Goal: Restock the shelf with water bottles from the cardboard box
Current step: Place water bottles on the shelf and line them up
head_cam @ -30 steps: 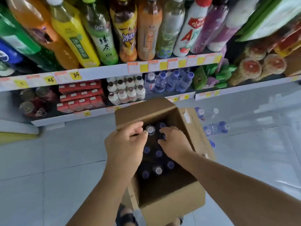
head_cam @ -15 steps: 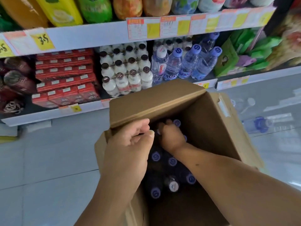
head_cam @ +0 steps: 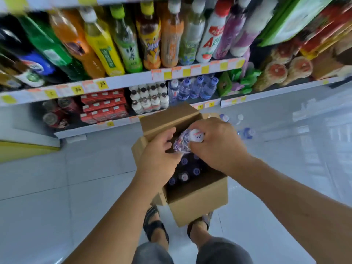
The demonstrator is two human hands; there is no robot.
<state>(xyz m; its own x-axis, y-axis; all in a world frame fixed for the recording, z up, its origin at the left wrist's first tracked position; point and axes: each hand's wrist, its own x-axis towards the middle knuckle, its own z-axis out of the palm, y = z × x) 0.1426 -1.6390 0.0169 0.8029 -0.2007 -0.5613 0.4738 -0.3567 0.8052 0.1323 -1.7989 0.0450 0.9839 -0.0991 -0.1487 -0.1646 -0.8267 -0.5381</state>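
An open cardboard box point(head_cam: 198, 202) stands on the floor at my feet, with several capped water bottles point(head_cam: 183, 176) upright inside. A clear water bottle point(head_cam: 182, 142) with a white cap is lifted above the box opening. My right hand point(head_cam: 217, 145) grips it at the cap end. My left hand point(head_cam: 158, 155) curls around its body from the left. On the bottom shelf point(head_cam: 207, 104) a few water bottles point(head_cam: 192, 90) with blue caps stand beside white bottles with dark caps.
Red cartons point(head_cam: 103, 107) and cans fill the bottom shelf's left. Tall drink bottles point(head_cam: 133, 40) line the shelf above. Loose water bottles point(head_cam: 245, 132) lie on the tiled floor right of the box. My sandalled feet point(head_cam: 155, 228) flank the box's near side.
Both hands have come up out of the box with a water bottle held between them. The camera has pulled back and up from the box.
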